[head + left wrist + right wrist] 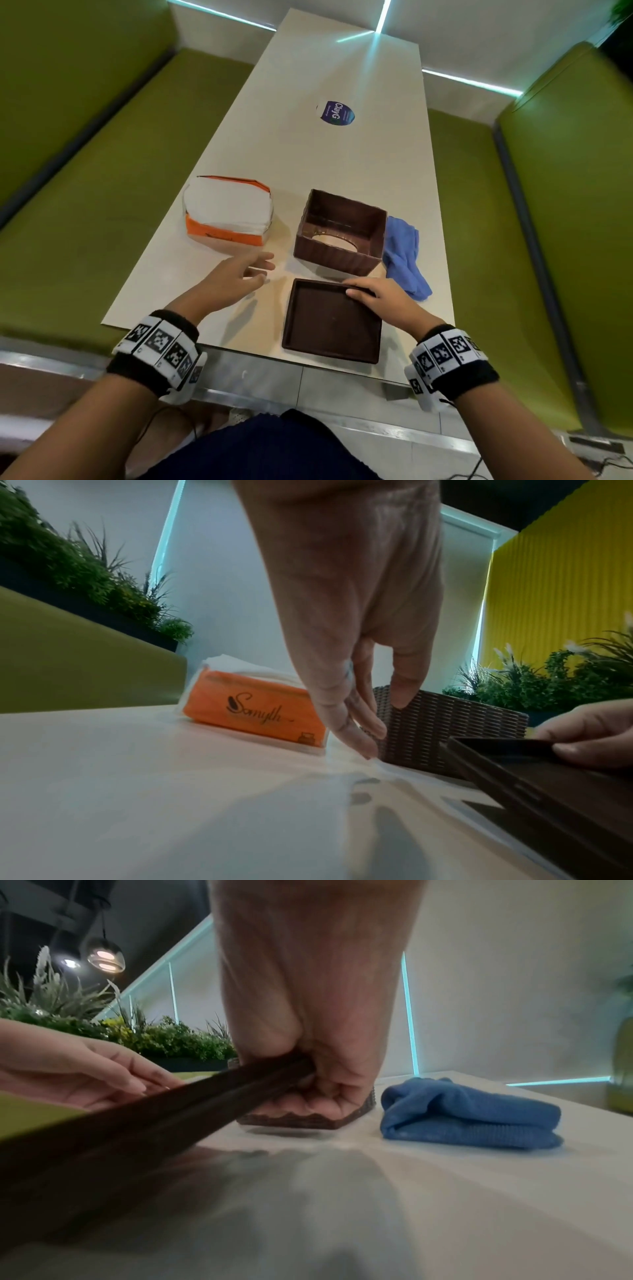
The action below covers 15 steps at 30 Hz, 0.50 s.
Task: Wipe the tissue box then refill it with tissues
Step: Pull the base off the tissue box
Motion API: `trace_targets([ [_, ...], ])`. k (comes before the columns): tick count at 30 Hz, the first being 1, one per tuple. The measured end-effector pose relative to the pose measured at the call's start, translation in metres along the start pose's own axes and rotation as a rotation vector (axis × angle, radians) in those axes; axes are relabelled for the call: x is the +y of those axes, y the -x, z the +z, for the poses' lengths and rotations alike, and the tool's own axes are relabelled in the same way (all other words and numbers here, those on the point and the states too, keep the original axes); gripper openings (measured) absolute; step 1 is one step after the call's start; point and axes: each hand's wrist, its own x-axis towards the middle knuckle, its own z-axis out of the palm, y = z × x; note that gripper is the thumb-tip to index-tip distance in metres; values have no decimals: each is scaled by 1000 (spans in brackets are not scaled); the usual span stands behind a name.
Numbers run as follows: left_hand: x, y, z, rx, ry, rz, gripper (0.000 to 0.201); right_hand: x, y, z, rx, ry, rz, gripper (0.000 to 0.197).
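The brown woven tissue box (339,236) (445,723) stands upside down on the table, its oval slot facing the tabletop and its inside empty. In front of it lies the flat brown base panel (330,322) (534,785) (143,1112). My right hand (368,291) (308,1093) grips the panel's far right corner, thumb on top and fingers curled under. My left hand (255,270) (373,723) hovers open, fingers straight, between the panel and an orange pack of white tissues (227,214) (253,712) at the left. A folded blue cloth (404,255) (469,1112) lies right of the box.
The cream table (342,161) runs away from me, with a round blue sticker (335,113) further up. Green bench seats (120,144) flank both sides. The panel's near edge hangs slightly past the table's front edge.
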Motion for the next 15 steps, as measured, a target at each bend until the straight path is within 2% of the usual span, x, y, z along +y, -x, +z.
trace_targets([
  [10, -8, 20, -26, 63, 44, -35, 39, 18, -7, 41, 351, 180, -71, 22],
  [12, -5, 20, -35, 94, 73, -28, 40, 3, -7, 39, 408, 206, -95, 22],
  [15, 8, 13, -54, 181, 109, 13, 39, -46, -19, 29, 430, 143, -176, 29],
])
